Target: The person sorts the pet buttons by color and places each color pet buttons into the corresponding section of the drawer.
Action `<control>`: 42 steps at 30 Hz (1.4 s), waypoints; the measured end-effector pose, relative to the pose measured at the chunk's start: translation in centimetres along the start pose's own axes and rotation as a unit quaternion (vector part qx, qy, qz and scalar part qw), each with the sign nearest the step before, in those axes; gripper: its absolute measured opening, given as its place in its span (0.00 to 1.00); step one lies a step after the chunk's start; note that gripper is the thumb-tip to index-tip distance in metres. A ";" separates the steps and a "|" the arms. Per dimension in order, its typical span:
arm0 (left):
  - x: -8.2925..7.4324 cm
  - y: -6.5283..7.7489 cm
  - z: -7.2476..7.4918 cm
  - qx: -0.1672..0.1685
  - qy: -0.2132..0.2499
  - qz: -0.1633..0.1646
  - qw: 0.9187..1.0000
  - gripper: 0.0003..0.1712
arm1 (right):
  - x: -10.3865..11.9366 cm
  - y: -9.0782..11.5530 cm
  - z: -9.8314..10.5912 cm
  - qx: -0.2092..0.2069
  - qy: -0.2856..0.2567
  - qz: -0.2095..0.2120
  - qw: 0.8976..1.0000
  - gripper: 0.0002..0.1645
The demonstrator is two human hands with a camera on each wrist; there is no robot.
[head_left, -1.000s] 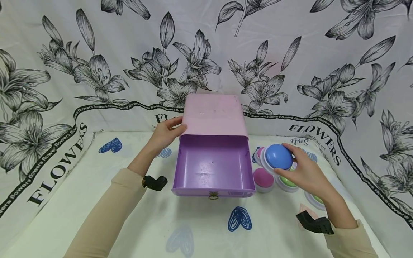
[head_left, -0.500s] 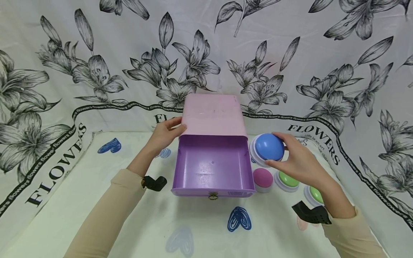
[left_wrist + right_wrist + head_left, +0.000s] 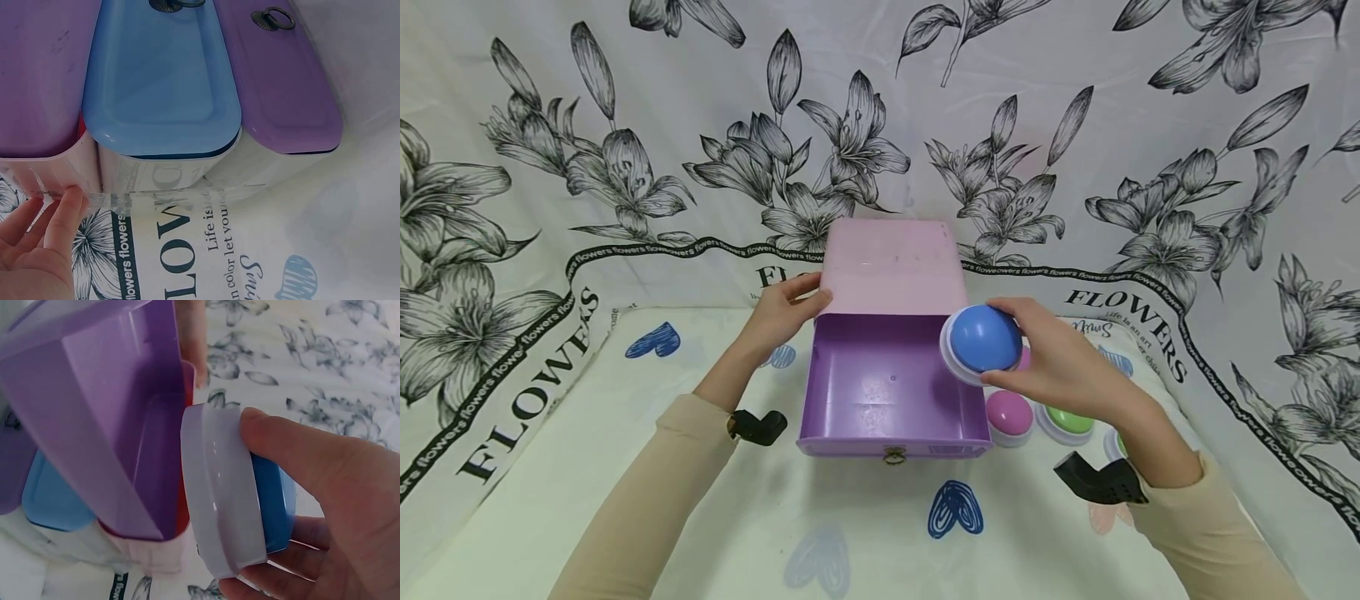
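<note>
My right hand [image 3: 1060,358] pinches a round button with a blue dome [image 3: 985,337] and white base. The button overlaps the right edge of the pulled-out purple drawer [image 3: 880,400] in the head view. In the right wrist view, its white base [image 3: 219,487] faces the drawer [image 3: 119,394], with thumb and fingers on opposite sides. The drawer's visible inside is bare. My left hand [image 3: 786,308] rests against the left side of the pink drawer unit [image 3: 895,267]. Its extended fingers [image 3: 65,215] touch the pink casing [image 3: 62,175] in the left wrist view.
Right of the drawer lie a button with a pink dome [image 3: 1009,412] and others with green domes [image 3: 1070,422]. Beside the open drawer, the left wrist view shows a closed blue drawer [image 3: 162,81] and a closed purple one [image 3: 287,81]. Flower-printed cloth [image 3: 880,150] stands behind.
My right hand has carried the blue-domed button leftward, from over the other buttons to the drawer's right edge. My left hand and the drawer have stayed in place.
</note>
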State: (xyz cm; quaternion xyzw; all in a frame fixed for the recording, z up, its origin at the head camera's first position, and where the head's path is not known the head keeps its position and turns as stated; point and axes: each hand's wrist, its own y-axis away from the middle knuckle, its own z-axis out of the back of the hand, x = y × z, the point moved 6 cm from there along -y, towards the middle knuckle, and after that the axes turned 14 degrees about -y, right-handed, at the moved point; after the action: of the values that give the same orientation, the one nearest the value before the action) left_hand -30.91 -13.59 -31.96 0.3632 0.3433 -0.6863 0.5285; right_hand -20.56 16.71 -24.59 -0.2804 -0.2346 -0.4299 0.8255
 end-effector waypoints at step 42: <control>-2.6 1.6 0.4 0.010 -0.012 0.012 1.000 0.32 | 5.1 -7.4 -7.9 0.243 0.047 0.022 0.969 0.48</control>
State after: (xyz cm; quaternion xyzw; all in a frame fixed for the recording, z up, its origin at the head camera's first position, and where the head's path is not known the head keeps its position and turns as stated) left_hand -28.98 -12.99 -29.67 0.3647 0.3258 -0.6872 0.5372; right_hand -22.99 5.07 -25.25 -0.0559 -0.2872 -0.3542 0.8882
